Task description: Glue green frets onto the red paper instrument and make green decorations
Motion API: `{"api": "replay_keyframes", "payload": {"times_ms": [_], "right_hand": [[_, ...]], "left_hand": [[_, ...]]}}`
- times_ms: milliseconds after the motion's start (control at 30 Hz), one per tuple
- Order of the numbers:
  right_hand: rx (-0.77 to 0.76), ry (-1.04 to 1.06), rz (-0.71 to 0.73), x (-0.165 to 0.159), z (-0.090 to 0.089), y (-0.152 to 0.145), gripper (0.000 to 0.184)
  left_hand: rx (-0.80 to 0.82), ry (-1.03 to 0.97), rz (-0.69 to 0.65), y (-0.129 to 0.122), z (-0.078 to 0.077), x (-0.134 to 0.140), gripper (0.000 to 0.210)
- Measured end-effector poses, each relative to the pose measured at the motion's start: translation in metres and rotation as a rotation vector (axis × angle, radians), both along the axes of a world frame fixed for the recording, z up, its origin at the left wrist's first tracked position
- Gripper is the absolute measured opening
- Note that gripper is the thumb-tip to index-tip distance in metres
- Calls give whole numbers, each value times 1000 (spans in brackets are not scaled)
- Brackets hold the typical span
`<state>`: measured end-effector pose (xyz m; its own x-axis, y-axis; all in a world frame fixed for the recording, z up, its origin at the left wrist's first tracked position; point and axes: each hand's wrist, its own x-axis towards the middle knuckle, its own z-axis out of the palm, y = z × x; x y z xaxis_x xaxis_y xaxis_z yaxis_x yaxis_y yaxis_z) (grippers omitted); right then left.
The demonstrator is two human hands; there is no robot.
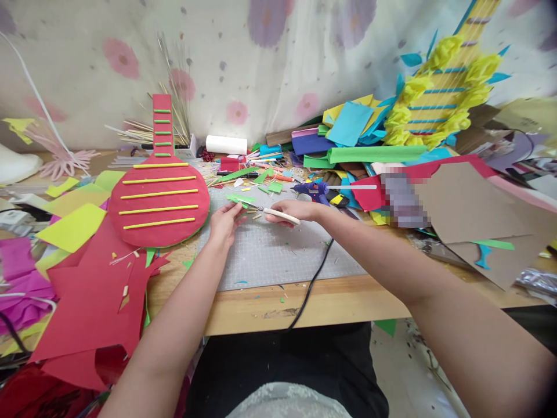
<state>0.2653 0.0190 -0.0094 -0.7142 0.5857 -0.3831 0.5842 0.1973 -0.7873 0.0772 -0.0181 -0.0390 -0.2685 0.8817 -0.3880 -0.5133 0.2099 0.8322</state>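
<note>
Gripping white-handled scissors [284, 217] in the right hand [294, 210], at centre of the head view, with blades angled left against green paper [238, 198]. Pinching that paper between left hand [224, 224] thumb and fingers, just left of centre. Reaching up from the lower corners with bare forearms [374, 255], above a grey cutting mat [278, 261].

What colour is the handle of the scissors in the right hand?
Off-white; the scissors handle shows in the head view.

No text, label, brand, number or sign is legible anywhere here.
</note>
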Motion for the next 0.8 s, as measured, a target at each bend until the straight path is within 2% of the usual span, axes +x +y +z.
{"api": "replay_keyframes", "payload": {"times_ms": [233, 667, 800], "right_hand": [[-154, 120, 117, 12, 2, 0, 54], [-79, -37, 160, 15, 14, 4, 53], [-42, -72, 172, 17, 15, 7, 51]], "left_hand": [[4, 24, -267, -2, 6, -11, 9], [-53, 115, -532, -5, 11, -29, 10], [-63, 125, -573, -5, 11, -33, 8]]}}
